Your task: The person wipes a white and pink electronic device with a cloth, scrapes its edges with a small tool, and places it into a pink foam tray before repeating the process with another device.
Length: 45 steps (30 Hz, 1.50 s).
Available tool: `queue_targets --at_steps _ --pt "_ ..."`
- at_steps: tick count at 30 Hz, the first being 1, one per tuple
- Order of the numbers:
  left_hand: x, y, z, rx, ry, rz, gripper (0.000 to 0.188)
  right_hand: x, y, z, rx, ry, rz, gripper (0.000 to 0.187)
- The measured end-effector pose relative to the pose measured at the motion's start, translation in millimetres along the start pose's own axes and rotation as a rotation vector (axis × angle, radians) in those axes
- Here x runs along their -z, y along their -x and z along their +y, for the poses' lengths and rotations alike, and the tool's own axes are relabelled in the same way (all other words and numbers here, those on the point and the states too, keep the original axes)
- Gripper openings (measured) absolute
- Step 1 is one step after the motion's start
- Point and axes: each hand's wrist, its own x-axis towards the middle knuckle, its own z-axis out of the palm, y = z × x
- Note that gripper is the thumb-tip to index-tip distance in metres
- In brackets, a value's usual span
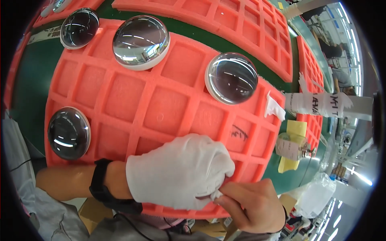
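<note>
My left hand [181, 170] wears a white cotton glove and lies over the near part of a red foam tray [165, 108]. Its fingers are curled downward, and whatever they may hold is hidden. The bare right hand [255, 205] is close against it, thumb and finger pinching a small bit of white glove fabric [216, 195] beside the left hand's fingers. Around them, clear glass domes rest on the tray: one dome [69, 133] at the left, another [79, 28] at the far left, a larger dome [141, 42] at the back, and one [231, 78] right of centre.
More red foam trays [229, 18] stand beyond on a green table [36, 80]. At the right are a taped grey bar [329, 105], a small labelled glass bottle [289, 148] on a yellow pad, and a clear plastic bag [317, 195]. A torn white scrap [274, 107] sits at the tray's right edge.
</note>
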Motion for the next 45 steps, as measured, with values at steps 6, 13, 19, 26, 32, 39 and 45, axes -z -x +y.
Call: queue_targets --at_steps 6,13,19,26,32,39,45 --pt "1 0 -2 0.046 0.083 0.037 0.044 3 -1 4 0.04 0.023 -0.018 0.021" --pt "5 1 -3 0.011 0.034 0.113 0.043 -2 -4 21 0.172 0.021 0.218 0.011" --pt "9 -3 -1 -0.007 0.075 0.071 0.042 -24 8 40 0.452 0.18 0.335 0.022" --pt "8 -5 -2 -0.063 0.034 0.046 0.037 -30 3 33 0.571 0.239 0.353 0.044" --pt "12 -4 1 0.047 0.067 0.05 0.029 -14 9 29 0.379 0.28 0.452 0.025" --pt "8 -6 -4 -0.035 0.042 0.016 0.026 -13 1 36 0.388 0.151 0.473 0.03" --pt "7 -7 -4 0.016 0.137 0.021 0.024 -13 -1 43 0.32 0.092 0.295 0.018"
